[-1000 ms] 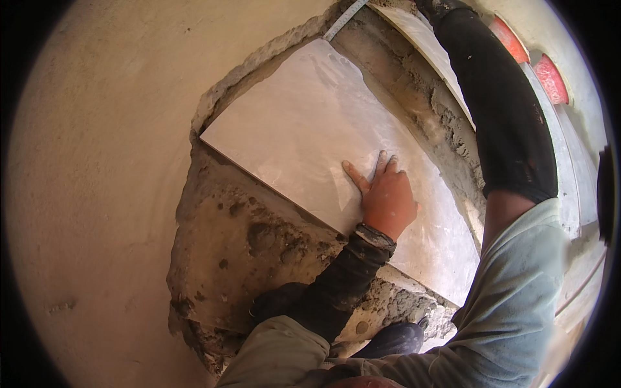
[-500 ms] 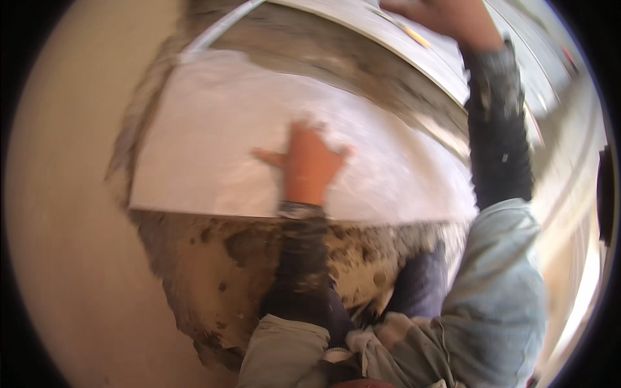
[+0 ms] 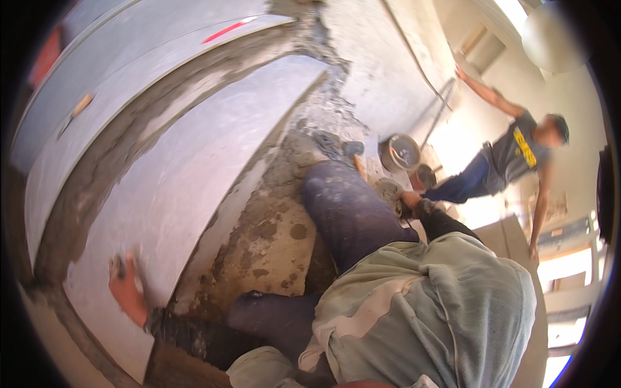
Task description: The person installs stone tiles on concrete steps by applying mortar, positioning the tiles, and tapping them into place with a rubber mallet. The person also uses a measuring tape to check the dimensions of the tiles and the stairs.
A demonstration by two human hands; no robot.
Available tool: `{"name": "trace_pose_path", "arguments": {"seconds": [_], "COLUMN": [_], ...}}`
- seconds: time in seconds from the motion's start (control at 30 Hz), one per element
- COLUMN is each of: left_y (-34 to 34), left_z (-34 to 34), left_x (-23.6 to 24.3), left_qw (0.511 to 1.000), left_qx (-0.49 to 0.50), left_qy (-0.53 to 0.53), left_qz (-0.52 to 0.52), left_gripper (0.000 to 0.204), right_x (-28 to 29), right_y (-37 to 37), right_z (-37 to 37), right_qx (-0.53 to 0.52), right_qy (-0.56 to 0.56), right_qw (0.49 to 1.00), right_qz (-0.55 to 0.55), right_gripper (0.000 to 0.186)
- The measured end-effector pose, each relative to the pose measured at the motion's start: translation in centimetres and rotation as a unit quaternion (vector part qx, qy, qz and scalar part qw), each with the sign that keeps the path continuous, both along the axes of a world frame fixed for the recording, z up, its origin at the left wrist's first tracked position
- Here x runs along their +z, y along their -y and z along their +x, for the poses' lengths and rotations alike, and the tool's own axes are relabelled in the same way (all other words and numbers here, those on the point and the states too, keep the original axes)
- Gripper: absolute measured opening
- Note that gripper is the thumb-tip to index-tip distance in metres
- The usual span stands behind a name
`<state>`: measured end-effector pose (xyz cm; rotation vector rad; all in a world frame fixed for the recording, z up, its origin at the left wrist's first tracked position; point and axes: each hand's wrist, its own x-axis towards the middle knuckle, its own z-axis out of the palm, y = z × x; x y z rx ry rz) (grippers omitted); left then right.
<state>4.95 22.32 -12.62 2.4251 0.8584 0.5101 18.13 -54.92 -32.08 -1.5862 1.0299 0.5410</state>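
Observation:
A large pale step tile [image 3: 194, 155] lies over a mortar-covered step. My left hand [image 3: 129, 291] rests on the tile near its left end, fingers apart and nothing held. On my right side, my right hand [image 3: 410, 200] reaches down beside a round grey object [image 3: 390, 192], which I cannot name. Its fingers are too small and partly hidden to show whether they grip anything. Between my knee and a bucket [image 3: 400, 152] stands a mallet [image 3: 354, 150] with a dark head and wooden handle.
A wooden-handled tool [image 3: 79, 108] and a red, slim object [image 3: 226, 31] lie on the upper pale steps. Rough mortar [image 3: 323, 110] runs along the wall. Another person [image 3: 517, 152] stands at the right with arms spread. A second, reddish bucket [image 3: 424, 177] sits near the first.
The view has swung to the right. My right hand has left the upper steps and now reaches down at my right side. My left hand is still on the tile.

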Motion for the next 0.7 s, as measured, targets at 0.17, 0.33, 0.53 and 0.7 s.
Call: {"name": "trace_pose_path", "arguments": {"seconds": [0.17, 0.33, 0.53, 0.7], "left_y": [1.4, 6.4, 21.9, 28.9], "left_z": [-0.5, -3.5, 0.8, 10.5], "left_x": [1.4, 4.7, 9.1, 9.0], "left_qw": [0.996, 0.994, 0.973, 0.961], "left_qx": [-0.001, 0.036, 0.064, -0.138], "left_qy": [-0.028, -0.102, -0.19, -0.235], "left_qz": [-0.086, -0.023, -0.115, -0.04], "left_gripper": [0.065, 0.051, 0.058, 0.057], "right_x": [-9.3, -8.9, -12.0, -15.5], "right_y": [4.9, 6.1, 8.6, 5.7], "right_z": [-4.7, 5.7, 20.6, 30.0], "right_qx": [0.04, -0.066, 0.155, 0.187], "right_qy": [-0.005, 0.045, 0.104, 0.122], "right_qw": [0.995, 0.997, 0.92, 0.83], "right_qz": [0.093, 0.016, -0.345, -0.511], "right_gripper": [0.014, 0.034, 0.081, 0.068]}}
